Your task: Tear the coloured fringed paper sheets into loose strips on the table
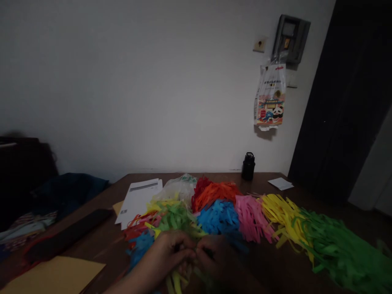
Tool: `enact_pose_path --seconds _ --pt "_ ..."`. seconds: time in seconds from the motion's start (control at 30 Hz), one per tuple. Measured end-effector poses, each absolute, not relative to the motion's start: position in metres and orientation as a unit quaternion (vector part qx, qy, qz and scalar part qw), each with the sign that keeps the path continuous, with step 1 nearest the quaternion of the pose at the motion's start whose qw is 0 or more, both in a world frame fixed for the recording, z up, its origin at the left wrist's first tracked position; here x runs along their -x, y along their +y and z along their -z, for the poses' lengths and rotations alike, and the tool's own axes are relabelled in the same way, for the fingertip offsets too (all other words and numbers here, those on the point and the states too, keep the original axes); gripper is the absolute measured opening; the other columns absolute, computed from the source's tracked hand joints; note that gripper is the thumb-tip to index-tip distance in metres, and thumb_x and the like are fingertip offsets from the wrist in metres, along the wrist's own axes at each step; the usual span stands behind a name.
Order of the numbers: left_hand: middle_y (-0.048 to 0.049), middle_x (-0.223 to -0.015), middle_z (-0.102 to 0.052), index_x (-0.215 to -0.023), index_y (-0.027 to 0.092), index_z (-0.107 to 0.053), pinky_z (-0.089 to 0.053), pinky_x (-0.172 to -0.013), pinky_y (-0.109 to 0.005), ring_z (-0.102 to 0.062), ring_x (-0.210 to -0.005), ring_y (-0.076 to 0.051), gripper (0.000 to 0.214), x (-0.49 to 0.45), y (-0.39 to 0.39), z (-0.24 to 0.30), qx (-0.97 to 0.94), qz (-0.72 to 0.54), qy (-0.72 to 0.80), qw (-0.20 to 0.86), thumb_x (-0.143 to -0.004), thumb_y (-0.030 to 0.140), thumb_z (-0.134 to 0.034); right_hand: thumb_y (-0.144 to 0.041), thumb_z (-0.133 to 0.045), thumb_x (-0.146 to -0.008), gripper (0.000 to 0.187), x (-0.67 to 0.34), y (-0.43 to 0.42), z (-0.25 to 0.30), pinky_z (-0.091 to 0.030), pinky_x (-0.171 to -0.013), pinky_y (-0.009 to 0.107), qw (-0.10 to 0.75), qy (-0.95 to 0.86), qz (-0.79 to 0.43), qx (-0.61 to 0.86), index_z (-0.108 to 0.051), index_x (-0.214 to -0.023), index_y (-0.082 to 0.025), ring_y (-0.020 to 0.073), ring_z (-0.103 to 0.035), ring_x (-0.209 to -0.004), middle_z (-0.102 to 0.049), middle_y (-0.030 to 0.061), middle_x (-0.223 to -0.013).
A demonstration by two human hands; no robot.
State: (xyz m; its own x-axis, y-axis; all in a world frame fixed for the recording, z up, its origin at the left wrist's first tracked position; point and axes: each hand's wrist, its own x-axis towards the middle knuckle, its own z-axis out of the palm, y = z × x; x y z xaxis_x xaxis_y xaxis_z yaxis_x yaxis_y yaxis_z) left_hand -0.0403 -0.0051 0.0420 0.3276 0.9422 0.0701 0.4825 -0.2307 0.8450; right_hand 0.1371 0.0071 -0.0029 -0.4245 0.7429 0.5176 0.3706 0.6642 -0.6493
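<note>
My left hand (pixel 171 251) and my right hand (pixel 219 255) meet at the bottom middle of the view, fingers pinched together on yellow-green paper strips (pixel 177 281) that hang below them. The room is dim and the fingers are partly blurred. Just beyond the hands lies a mixed heap of green, yellow, red and blue strips (pixel 165 222). To its right, sorted piles run across the brown table (pixel 98 241): orange-red (pixel 214 192), blue (pixel 219 216), pink (pixel 251 218), yellow (pixel 283 214) and green (pixel 339 249).
White printed sheets (pixel 137 200) and a clear plastic bag (pixel 179 188) lie behind the heap. A black bottle (pixel 248 166) stands at the table's back edge near a white slip (pixel 281 183). A yellow sheet (pixel 52 275) and a long black object (pixel 67 237) sit at left.
</note>
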Motion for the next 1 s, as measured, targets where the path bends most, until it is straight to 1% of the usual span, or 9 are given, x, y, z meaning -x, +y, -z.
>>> enact_pose_path --seconds 0.13,0.23,0.37,0.47,0.57,0.67,0.77,0.9,1.0 --pt "0.0050 -0.046 -0.059 -0.062 0.020 -0.059 -0.041 -0.048 -0.022 -0.058 -0.045 -0.015 0.020 0.037 -0.006 -0.041 -0.667 -0.317 0.501 0.451 -0.064 0.039 -0.063 -0.015 -0.051 -0.083 0.022 -0.138 0.006 0.003 -0.029 -0.055 0.025 0.413 -0.814 -0.245 0.326 -0.049 -0.061 -0.019 0.0123 -0.050 -0.060 -0.051 -0.0040 -0.060" --pt "0.0056 -0.048 -0.060 -0.063 0.019 -0.060 -0.040 -0.049 -0.022 -0.056 -0.046 -0.013 0.020 0.038 -0.006 -0.039 -0.657 -0.330 0.501 0.457 -0.060 0.038 -0.066 -0.017 -0.050 -0.085 0.020 -0.140 0.008 0.007 -0.031 -0.058 0.025 0.398 -0.835 -0.227 0.305 -0.050 -0.065 -0.019 0.0131 -0.053 -0.064 -0.055 -0.0021 -0.065" --pt "0.0064 -0.046 -0.060 -0.061 0.020 -0.058 -0.040 -0.048 -0.022 -0.054 -0.044 -0.012 0.022 0.043 -0.006 -0.036 -0.647 -0.333 0.502 0.468 -0.060 0.039 -0.069 -0.018 -0.049 -0.089 0.020 -0.138 0.008 0.011 -0.034 -0.063 0.027 0.385 -0.847 -0.214 0.297 -0.053 -0.069 -0.020 0.0151 -0.055 -0.070 -0.060 -0.0003 -0.071" --pt "0.0046 -0.050 -0.064 -0.068 0.019 -0.062 -0.044 -0.052 -0.023 -0.059 -0.047 -0.014 0.028 0.047 -0.006 -0.038 -0.651 -0.321 0.486 0.487 -0.063 0.046 -0.068 -0.019 -0.048 -0.089 0.018 -0.137 0.008 0.012 -0.035 -0.064 0.027 0.398 -0.838 -0.210 0.308 -0.056 -0.074 -0.020 0.0153 -0.055 -0.070 -0.061 0.0004 -0.072" --pt "0.0002 -0.059 -0.070 -0.076 0.017 -0.066 -0.047 -0.057 -0.025 -0.065 -0.056 -0.017 0.036 0.051 -0.008 -0.042 -0.678 -0.307 0.474 0.470 -0.072 0.052 -0.060 -0.020 -0.047 -0.089 0.017 -0.137 0.008 0.012 -0.036 -0.065 0.027 0.412 -0.829 -0.207 0.316 -0.057 -0.075 -0.020 0.0157 -0.056 -0.070 -0.063 0.0012 -0.073" --pt "-0.0015 -0.059 -0.070 -0.074 0.017 -0.067 -0.045 -0.056 -0.023 -0.064 -0.057 -0.017 0.034 0.054 -0.008 -0.043 -0.738 -0.289 0.475 0.382 -0.080 0.046 -0.050 -0.020 -0.046 -0.088 0.017 -0.136 0.010 0.014 -0.036 -0.068 0.028 0.408 -0.842 -0.191 0.297 -0.057 -0.075 -0.020 0.0164 -0.057 -0.072 -0.064 0.0019 -0.074" --pt "-0.0027 -0.063 -0.071 -0.071 0.018 -0.068 -0.045 -0.058 -0.022 -0.064 -0.061 -0.016 0.031 0.056 -0.007 -0.041 -0.787 -0.278 0.463 0.299 -0.083 0.038 -0.047 -0.018 -0.045 -0.088 0.019 -0.135 0.011 0.014 -0.035 -0.068 0.027 0.403 -0.847 -0.183 0.293 -0.054 -0.072 -0.020 0.0153 -0.056 -0.070 -0.063 0.0007 -0.072" --pt "-0.0032 -0.064 -0.073 -0.082 0.017 -0.070 -0.048 -0.056 -0.022 -0.067 -0.059 -0.017 0.034 0.059 -0.005 -0.034 -0.769 -0.267 0.460 0.355 -0.084 0.041 -0.046 -0.017 -0.048 -0.088 0.018 -0.136 0.011 0.011 -0.034 -0.068 0.026 0.386 -0.849 -0.202 0.299 -0.052 -0.070 -0.019 0.0137 -0.055 -0.069 -0.062 -0.0003 -0.072" --pt "-0.0031 -0.064 -0.074 -0.083 0.017 -0.070 -0.049 -0.056 -0.021 -0.069 -0.060 -0.017 0.037 0.062 -0.004 -0.029 -0.755 -0.266 0.463 0.381 -0.085 0.045 -0.046 -0.015 -0.050 -0.088 0.017 -0.135 0.010 0.009 -0.034 -0.069 0.025 0.367 -0.858 -0.199 0.300 -0.054 -0.071 -0.018 0.0133 -0.056 -0.070 -0.063 -0.0002 -0.073"
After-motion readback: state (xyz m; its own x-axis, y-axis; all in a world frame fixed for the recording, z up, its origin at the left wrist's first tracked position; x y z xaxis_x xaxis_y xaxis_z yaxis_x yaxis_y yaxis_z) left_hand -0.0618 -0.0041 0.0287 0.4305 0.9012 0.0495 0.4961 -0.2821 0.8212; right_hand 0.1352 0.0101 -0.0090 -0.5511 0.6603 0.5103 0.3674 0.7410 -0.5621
